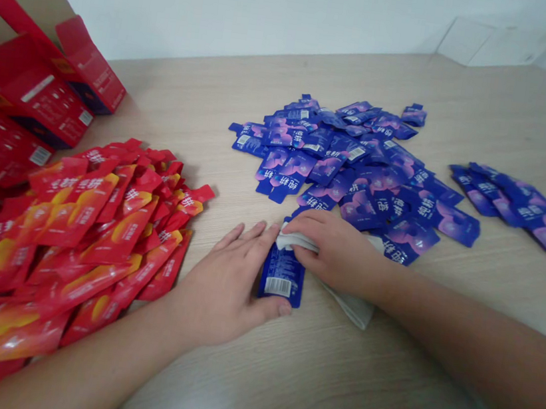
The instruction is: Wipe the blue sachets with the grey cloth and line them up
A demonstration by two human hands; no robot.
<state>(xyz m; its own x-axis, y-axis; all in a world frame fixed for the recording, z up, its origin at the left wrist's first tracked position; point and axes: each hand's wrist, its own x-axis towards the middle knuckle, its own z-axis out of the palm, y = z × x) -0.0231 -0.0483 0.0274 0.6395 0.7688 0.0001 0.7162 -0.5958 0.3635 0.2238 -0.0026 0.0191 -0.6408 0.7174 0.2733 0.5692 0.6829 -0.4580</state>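
A blue sachet (285, 266) lies flat on the table, its barcode side up and the barcode towards me. My left hand (230, 279) rests beside it with fingers stretched out; the thumb touches its near end and the fingertips its left edge. Bunched in the fingers of my right hand (335, 249) is a white cloth (350, 305), pressed on the upper part of the sachet. The cloth's loose end trails on the table under my right wrist. The sachet's top is partly covered by the cloth and fingers.
Behind my hands spreads a heap of blue sachets (335, 152). A smaller row of blue sachets (519, 207) lies at the right. Many red sachets (93, 228) are piled at the left, with open red boxes (36, 93) behind them. A white wall (278, 11) borders the wooden table (329, 386).
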